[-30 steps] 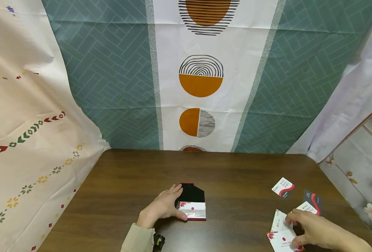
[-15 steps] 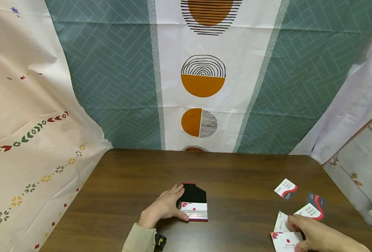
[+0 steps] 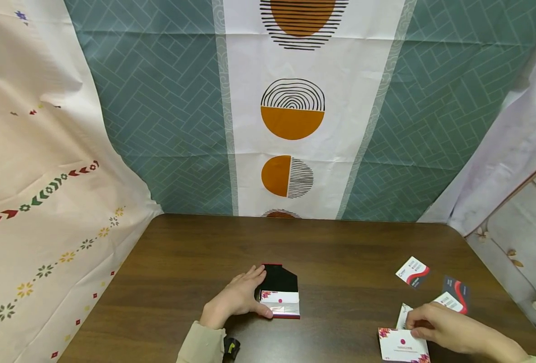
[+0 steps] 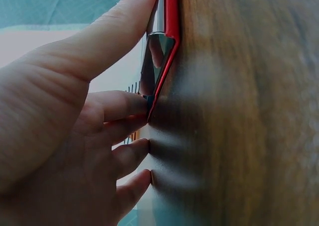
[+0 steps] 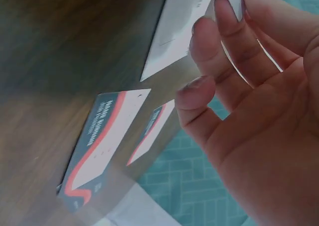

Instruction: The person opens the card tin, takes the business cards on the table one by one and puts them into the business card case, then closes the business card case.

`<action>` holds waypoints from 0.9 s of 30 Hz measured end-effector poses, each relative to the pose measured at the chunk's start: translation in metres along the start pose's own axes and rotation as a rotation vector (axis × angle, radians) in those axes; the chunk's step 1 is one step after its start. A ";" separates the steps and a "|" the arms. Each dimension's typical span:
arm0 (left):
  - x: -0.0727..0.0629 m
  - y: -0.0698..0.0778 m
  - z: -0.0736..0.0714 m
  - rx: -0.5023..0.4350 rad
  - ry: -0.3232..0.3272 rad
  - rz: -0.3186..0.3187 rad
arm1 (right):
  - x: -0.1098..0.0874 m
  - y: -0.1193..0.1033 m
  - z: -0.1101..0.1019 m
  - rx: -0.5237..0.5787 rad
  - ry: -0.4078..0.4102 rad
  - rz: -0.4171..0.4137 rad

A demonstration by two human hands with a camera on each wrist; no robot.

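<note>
I see the right hand (image 3: pixel 444 325) pinch a white card (image 3: pixel 402 348), long side left-to-right. The left hand (image 3: pixel 237 298), spread, touches a black case (image 3: pixel 279 279). Green cloth (image 3: pixel 159 106) hangs behind the brown table (image 3: pixel 340 262).

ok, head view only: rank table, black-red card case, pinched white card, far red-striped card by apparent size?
1. Table
2. Black-red card case and pinched white card: too close to rank, both partly covered
3. Far red-striped card
</note>
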State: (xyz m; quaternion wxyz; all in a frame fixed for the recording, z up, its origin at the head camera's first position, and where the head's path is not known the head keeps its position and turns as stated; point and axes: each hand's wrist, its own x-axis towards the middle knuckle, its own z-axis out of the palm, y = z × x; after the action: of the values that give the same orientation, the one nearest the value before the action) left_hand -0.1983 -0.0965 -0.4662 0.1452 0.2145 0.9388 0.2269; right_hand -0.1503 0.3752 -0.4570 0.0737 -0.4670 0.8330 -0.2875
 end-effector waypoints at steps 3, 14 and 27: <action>0.000 0.000 0.000 0.001 0.001 0.004 | 0.008 -0.003 -0.002 0.016 0.002 -0.004; 0.002 0.000 -0.001 -0.014 0.008 0.032 | 0.044 -0.007 0.000 -0.011 0.033 0.056; 0.000 -0.004 0.000 -0.012 0.004 0.026 | 0.113 -0.015 -0.007 -0.081 0.036 0.068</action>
State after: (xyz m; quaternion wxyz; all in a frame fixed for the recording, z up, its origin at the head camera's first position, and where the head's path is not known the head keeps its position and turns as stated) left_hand -0.2000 -0.0995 -0.4680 0.1415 0.2254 0.9349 0.2347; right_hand -0.2045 0.2799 -0.4268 0.0498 -0.4357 0.8605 -0.2593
